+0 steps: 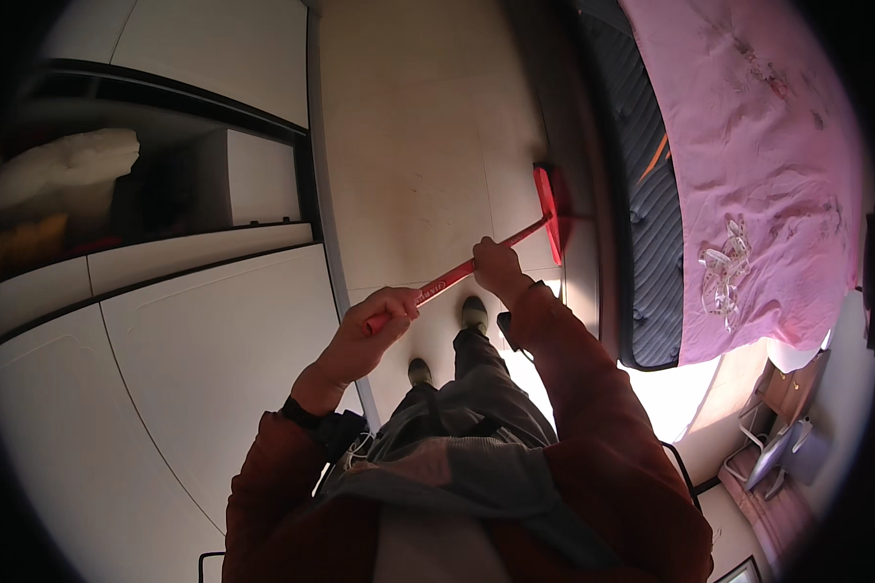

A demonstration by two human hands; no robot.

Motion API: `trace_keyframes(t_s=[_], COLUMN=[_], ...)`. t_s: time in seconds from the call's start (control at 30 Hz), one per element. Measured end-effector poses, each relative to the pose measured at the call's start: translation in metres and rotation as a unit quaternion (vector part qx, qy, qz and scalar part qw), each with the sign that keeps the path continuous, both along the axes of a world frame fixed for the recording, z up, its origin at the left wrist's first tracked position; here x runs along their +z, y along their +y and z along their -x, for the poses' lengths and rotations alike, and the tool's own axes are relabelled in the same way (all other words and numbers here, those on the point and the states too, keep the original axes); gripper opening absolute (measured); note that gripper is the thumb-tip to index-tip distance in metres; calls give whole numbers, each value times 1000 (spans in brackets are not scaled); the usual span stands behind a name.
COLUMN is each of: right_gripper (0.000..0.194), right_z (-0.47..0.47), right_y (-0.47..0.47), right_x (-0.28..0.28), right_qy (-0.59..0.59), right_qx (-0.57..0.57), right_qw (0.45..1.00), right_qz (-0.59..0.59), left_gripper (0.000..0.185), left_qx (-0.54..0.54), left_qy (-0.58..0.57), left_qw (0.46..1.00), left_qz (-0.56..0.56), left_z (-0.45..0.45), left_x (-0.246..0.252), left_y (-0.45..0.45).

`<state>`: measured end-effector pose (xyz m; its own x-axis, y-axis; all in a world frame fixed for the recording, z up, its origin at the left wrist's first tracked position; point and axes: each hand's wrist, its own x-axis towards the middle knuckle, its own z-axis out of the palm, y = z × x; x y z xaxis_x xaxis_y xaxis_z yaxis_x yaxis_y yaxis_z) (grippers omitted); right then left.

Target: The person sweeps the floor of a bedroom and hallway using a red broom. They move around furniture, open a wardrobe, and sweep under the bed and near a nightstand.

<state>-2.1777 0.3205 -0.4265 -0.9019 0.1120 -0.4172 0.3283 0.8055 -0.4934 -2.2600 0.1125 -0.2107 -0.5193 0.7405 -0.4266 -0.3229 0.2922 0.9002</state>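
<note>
A red broom slants across the view in both of my hands. My left hand (372,328) is closed around the top end of its red handle (445,282). Further down, my right hand (499,270) grips the same handle. The red broom head (547,215) rests low against the dark bed base (590,240), and its bristle side is hard to make out in the shadow. Below the handle, my shoes stand on the beige tiled floor (423,211).
On the right is a bed with a dark quilted mattress (660,270) and pink sheet (780,182); a bunched, pale ribbon-like strip (727,273) lies on it. At the left stands a white cabinet (211,321) with an open shelf. Beyond the bed's near end is a chair (762,444).
</note>
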Motion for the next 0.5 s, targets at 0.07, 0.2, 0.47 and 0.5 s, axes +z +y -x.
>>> trace_keyframes(t_s=[0.07, 0.2, 0.47, 0.5], right_gripper=[10, 8, 7, 9], right_z=[1, 10, 51, 52], right_y=[0, -13, -19, -15], right_x=[-22, -36, -5, 4], right_qy=[-18, 19, 182, 190], right_qx=[9, 1, -55, -54], right_qw=[1000, 999, 957, 949], right_qz=[5, 29, 220, 245], left_gripper=[11, 10, 18, 19], left_qx=[14, 39, -27, -53], left_qy=[-4, -11, 195, 185], left_qw=[1000, 999, 980, 981], left_qz=[22, 20, 12, 6], left_z=[-11, -7, -5, -6], left_x=[-15, -4, 55, 62], left_y=[2, -7, 35, 39])
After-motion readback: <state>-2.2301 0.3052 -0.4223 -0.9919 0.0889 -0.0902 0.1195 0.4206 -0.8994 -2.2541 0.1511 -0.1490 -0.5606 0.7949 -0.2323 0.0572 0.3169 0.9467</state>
